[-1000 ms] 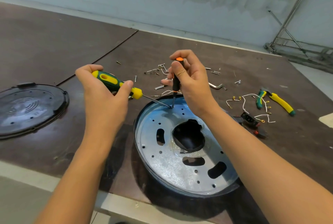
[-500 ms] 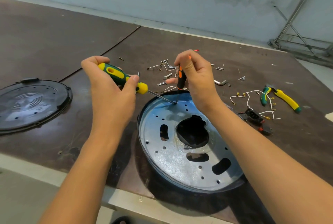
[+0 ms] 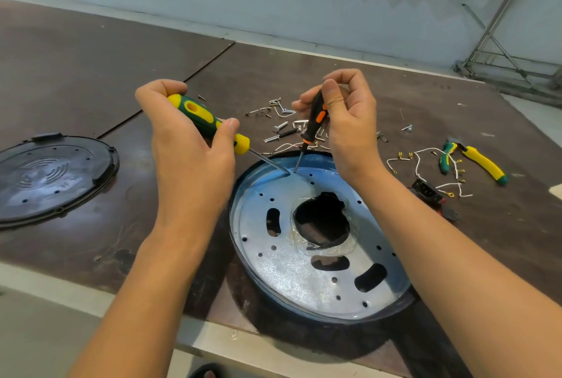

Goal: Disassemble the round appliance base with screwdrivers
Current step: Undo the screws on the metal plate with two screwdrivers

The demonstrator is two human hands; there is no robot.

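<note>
The dark brown worktop point(image 3: 91, 73), a matt board with a seam running across it, carries the round appliance base point(image 3: 304, 271) near its front edge, between the person's forearms. The base is a shallow black plastic ring filled by a galvanised steel plate, spangled and dull-bright, pierced with small round holes, several oblong slots and a ragged central opening. To the left, well apart, lies a round black plastic cover point(image 3: 51, 177) with moulded concentric ridges, so the job looks well along, with the plate as the part now in hand. The left hand point(image 3: 188, 152) grips the fat green-and-yellow screwdriver point(image 3: 203, 120) in a curled fist, its shaft slanting down to the plate's far edge. The right hand point(image 3: 349, 122) pinches the slim black-and-orange screwdriver point(image 3: 314, 122) between thumb and fingertips, held nearly upright. Both tips meet at one spot at the rim; whether a screw sits there cannot be told. The next move probably calls for steady downward pressure and a careful turn or lever without slipping on the slick metal. Beyond the base lie yellow-handled pliers point(image 3: 483, 165), thin white wires point(image 3: 425, 154) with brass terminals, and scattered loose screws point(image 3: 279, 127).
</note>
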